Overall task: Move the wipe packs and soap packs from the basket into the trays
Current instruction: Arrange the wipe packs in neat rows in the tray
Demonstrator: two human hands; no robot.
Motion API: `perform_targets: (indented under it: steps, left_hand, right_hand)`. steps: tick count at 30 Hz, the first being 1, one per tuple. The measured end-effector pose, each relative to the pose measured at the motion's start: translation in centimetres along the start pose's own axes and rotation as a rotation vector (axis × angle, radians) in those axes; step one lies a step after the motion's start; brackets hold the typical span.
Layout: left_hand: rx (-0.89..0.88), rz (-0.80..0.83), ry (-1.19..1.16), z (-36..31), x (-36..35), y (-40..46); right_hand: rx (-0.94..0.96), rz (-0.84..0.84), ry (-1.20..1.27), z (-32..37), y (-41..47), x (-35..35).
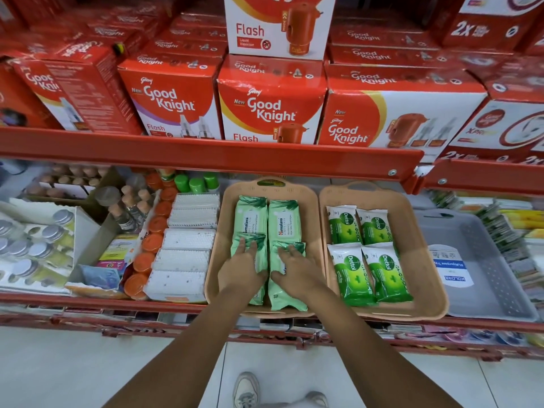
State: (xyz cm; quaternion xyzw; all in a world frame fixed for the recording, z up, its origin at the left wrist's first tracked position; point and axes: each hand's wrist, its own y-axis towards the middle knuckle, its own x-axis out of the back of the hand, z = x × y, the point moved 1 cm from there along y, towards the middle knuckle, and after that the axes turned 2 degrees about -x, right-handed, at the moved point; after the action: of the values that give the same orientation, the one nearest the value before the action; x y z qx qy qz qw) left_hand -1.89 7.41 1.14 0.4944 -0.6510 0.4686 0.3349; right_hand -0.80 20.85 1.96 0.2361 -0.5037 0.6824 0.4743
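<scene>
Two tan trays stand side by side on the shelf. The left tray (313,231) holds several pale green Himalaya wipe packs (283,220) in two columns. My left hand (244,267) lies flat on the front left pack (259,295), fingers spread. My right hand (297,272) rests flat on the front right pack (284,298). Neither hand grips a pack. The right tray (418,260) holds several bright green Dettol packs (351,273) in two rows. No basket is in view.
A grey tray (485,269) with a white and blue pack sits at the right. White cotton-bud boxes (185,254) and orange-capped bottles (153,240) crowd the left. A red shelf lip (206,154) with Good Knight boxes overhangs above. My shoes show on the floor.
</scene>
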Motion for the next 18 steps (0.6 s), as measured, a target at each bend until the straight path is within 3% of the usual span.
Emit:
perform_targets:
  steps: [3,8,11,15,18]
  left_hand:
    - [0.019,0.049,0.047,-0.1,1.6,0.6]
    - [0.008,0.273,0.126,-0.1,2.0,0.3]
    - [-0.08,0.238,0.292,0.7,-0.3,-0.8]
    - [-0.134,0.127,0.327,1.4,-1.7,-1.4]
    - [-0.141,0.156,0.323,1.3,-1.7,-1.1]
  right_hand:
    - [0.008,-0.029,-0.006,0.0,-0.5,0.0]
    - [0.016,-0.012,-0.008,-0.2,-0.4,-0.1]
    - [0.036,0.019,-0.047,-0.2,-0.4,0.2]
    - [0.062,0.077,-0.109,-0.2,-0.6,0.2]
    - [0.099,0.063,-0.216,-0.6,-0.5,-0.7]
